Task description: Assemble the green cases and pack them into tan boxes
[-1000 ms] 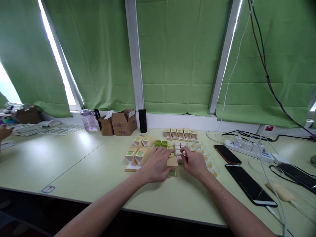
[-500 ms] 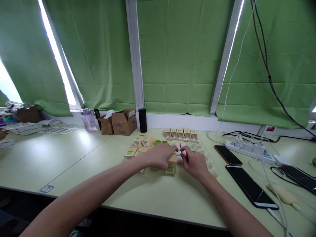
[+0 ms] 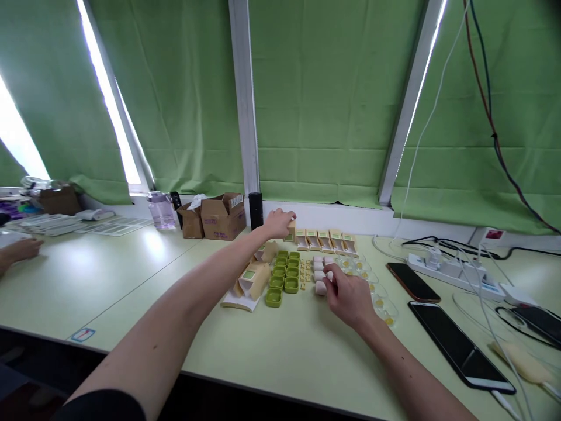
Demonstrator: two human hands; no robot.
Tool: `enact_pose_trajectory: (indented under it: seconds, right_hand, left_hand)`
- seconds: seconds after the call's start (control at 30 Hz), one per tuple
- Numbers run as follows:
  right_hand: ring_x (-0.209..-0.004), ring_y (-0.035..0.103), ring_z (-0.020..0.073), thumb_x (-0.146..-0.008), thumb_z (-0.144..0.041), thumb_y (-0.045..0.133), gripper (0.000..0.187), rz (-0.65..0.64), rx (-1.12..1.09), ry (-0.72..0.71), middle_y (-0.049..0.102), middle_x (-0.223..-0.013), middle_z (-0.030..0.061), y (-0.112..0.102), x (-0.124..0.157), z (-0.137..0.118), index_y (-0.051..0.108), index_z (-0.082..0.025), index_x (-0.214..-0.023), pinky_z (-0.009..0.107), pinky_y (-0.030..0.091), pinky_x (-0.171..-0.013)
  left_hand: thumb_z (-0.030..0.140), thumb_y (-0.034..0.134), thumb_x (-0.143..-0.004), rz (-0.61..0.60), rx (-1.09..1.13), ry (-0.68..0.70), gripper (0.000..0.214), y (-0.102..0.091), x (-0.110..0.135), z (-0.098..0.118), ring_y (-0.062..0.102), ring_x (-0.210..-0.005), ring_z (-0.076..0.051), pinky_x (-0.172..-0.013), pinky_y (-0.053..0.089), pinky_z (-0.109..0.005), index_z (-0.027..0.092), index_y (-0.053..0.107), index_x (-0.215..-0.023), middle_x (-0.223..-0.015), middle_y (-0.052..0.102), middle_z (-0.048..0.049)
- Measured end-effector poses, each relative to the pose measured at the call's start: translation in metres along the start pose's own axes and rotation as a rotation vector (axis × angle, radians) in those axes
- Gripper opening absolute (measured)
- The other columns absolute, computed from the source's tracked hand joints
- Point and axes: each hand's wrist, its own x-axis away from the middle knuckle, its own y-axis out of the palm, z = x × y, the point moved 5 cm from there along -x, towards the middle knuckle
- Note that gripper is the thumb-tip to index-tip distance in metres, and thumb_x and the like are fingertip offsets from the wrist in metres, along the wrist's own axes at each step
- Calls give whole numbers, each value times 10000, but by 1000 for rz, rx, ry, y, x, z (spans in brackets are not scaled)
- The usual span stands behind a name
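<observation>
Left hand (image 3: 280, 223) is stretched out to the back of the surface (image 3: 272, 351), grip narrow around a small carton (image 3: 289, 234) from above, right by the left end of the carton row (image 3: 325, 242); holding it near the top probably keeps the fingers clear of the neighbours; right hand (image 3: 350, 297) is down by the pale pink pieces (image 3: 320, 289), fingertips curled close together, though tbh I can't tell if anything's pinched in there; green trays (image 3: 291, 290), tiny yellow pieces (image 3: 302, 286) and clear cups (image 3: 395, 310) sit in their own columns, likely sorted by kind for easy picking; the big phone (image 3: 460, 345) is cabled, presumably why it's near the power strip (image 3: 488, 288)
</observation>
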Motion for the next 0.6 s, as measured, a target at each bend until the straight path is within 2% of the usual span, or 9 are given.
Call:
enact_pose_trajectory:
  seconds: [0.17,0.33,0.47,0.6]
  right_hand:
    - [-642,705,227,-1022,-270,532,200,11,-28,-23,783,-745,15,2,1,0,642,-250,-1187,302,245,-609]
    - [-660,717,230,-999,-250,559,199,8,-60,-47,782,-747,7,3,2,-3,643,-257,-1180,302,258,-615]
    - [-653,719,231,-994,-243,553,199,1,-87,-66,786,-742,3,2,3,-7,649,-259,-1168,304,275,-620]
    - [-668,726,238,-992,-252,538,207,2,-87,-75,797,-753,13,1,4,-8,654,-252,-1163,308,286,-621]
  left_hand:
    - [132,693,-788,-33,-33,-66,658,43,-12,-12,502,-1332,-374,-1090,381,-481,177,543,-1427,-1266,717,-187]
    - [154,677,-793,-51,-25,-110,615,72,-18,-22,502,-1296,-360,-1079,365,-481,195,539,-1391,-1227,734,-169]
    - [151,668,-793,-62,-14,-137,555,85,-16,-23,509,-1279,-355,-1051,373,-473,189,573,-1339,-1209,740,-179]
    - [135,666,-795,-44,-15,-144,617,84,-9,-17,508,-1306,-364,-1050,391,-488,204,553,-1398,-1279,737,-171]
